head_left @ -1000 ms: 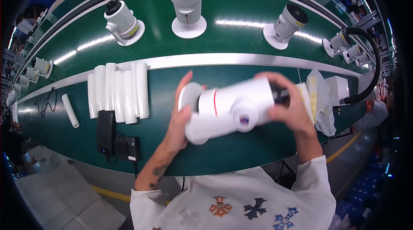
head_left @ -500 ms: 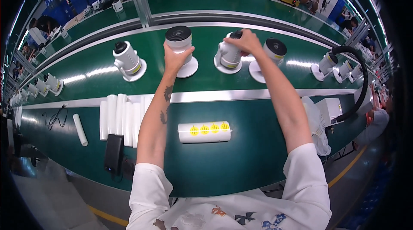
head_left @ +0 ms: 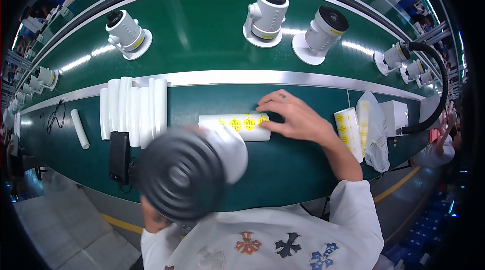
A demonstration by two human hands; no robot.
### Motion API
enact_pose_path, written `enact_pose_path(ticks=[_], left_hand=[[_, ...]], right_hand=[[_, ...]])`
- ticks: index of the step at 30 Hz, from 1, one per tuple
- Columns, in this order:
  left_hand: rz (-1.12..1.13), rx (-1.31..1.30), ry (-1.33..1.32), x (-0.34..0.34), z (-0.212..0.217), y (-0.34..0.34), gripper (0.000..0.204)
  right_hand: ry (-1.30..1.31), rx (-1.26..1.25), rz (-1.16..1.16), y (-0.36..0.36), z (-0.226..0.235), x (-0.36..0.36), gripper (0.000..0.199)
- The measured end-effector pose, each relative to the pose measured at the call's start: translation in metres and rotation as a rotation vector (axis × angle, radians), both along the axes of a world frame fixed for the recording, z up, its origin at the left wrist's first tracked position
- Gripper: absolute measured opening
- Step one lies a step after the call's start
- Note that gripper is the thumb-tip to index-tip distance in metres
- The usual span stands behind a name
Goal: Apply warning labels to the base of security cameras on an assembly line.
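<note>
A white machine with a round base and a black ringed top [head_left: 184,176] is tilted close in front of me, blurred by motion. My left forearm [head_left: 153,217] runs up behind it; my left hand holds it, though its fingers are mostly hidden. Under its far side lies a white roll with yellow round marks [head_left: 258,133] on the green bench. At that roll's right end is my right hand [head_left: 295,118], fingers apart, the thumb at the roll and the fingertips just beyond its far edge. Whether it presses on the roll I cannot tell.
Similar white machines [head_left: 268,17] stand on the raised green line beyond a metal edge [head_left: 242,77]. White tubes [head_left: 134,113] and a black box [head_left: 119,156] lie left. At right are another marked roll [head_left: 348,131], a plastic bag [head_left: 374,133] and a black hose [head_left: 439,78].
My left hand has lifted the white machine off the line and brought it close to me. My right hand has left another machine and come down to the marked roll.
</note>
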State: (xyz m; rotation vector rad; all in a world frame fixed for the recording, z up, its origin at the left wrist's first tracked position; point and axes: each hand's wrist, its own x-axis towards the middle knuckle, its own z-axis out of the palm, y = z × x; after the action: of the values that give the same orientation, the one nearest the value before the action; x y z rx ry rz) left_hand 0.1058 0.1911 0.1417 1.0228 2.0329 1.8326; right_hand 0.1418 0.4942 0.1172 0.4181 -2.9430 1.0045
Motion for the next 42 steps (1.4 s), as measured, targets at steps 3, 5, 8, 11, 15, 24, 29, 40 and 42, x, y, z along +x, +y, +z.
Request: enact_pose_path(ticks=[3,5,8,11,15,24,29,40,42], left_hand=[[-0.29,0.188,-0.494,0.031,-0.022,0.009,0.076],[-0.367,0.079,-0.058,0.039,-0.038,0.022,0.072],[-0.365,0.0,0.05,0.052,-0.049,0.044,0.074],[-0.341,0.0,0.105,0.059,-0.063,0.052,0.078],[-0.362,-0.027,0.126,0.056,-0.065,0.049,0.082],[0.19,-0.064,0.348,-0.005,-0.072,0.059,0.039],[0.111,-0.033,0.371,-0.001,-0.06,0.077,0.016],[0.102,0.009,0.475,0.005,-0.057,0.094,0.019],[0.105,0.018,0.475,0.007,-0.056,0.094,0.018]], right_hand=[[0.049,-0.028,0.011,-0.014,-0.021,0.0,0.033],[0.072,-0.048,0.028,-0.03,-0.022,-0.006,0.034],[0.124,-0.025,0.066,-0.04,-0.027,-0.02,0.032],[-0.001,0.032,0.13,-0.042,-0.036,-0.028,0.034],[0.007,0.032,0.184,-0.036,-0.041,-0.023,0.028],[0.273,-0.19,0.185,-0.022,-0.007,0.005,0.021],[0.424,-0.096,0.136,-0.015,0.011,0.019,0.021],[0.449,0.079,0.105,-0.008,0.021,0.042,0.014],[0.428,0.094,0.104,-0.008,0.022,0.043,0.014]])
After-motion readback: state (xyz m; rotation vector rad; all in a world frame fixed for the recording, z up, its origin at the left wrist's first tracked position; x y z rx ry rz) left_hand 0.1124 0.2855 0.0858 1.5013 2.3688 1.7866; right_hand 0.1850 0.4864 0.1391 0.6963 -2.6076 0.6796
